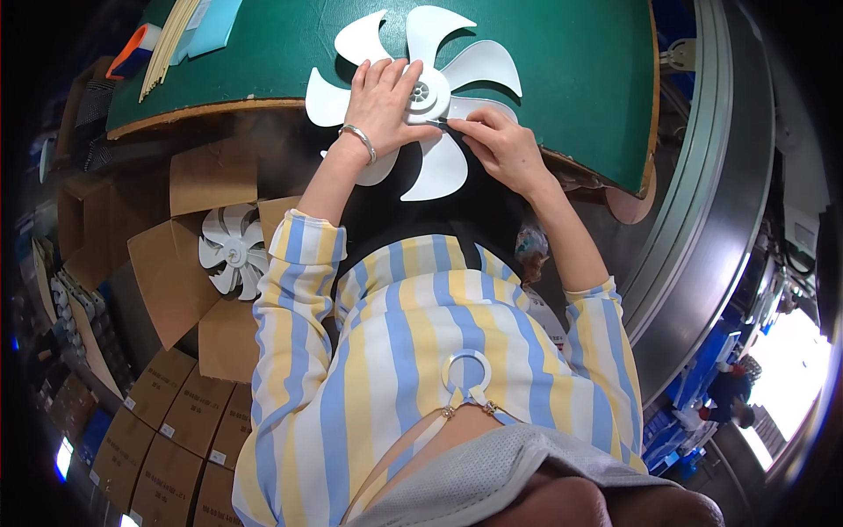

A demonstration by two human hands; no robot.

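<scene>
A white plastic fan blade wheel (443,167) with several curved blades lies on the green tabletop, its near blades reaching past the table's front edge. My left hand (380,105) rests flat over the left side of its hub, fingers stretched out and thumb pointing right, steadying the wheel. Close to the lower right of the hub, my right hand (496,145) pinches a small dark, thin piece (442,121) between thumb and fingers. The tip of that piece meets the hub's rim; its exact kind is too small to make out.
The green table (580,88) has a wooden edge. Pale sticks (169,44), light-blue sheets (215,31) and an orange-and-blue roll (136,51) lie at its far left. An open carton (167,272) at left holds more fan wheels (234,255). Closed cartons (162,439) stand below; a metal rail (702,202) runs right.
</scene>
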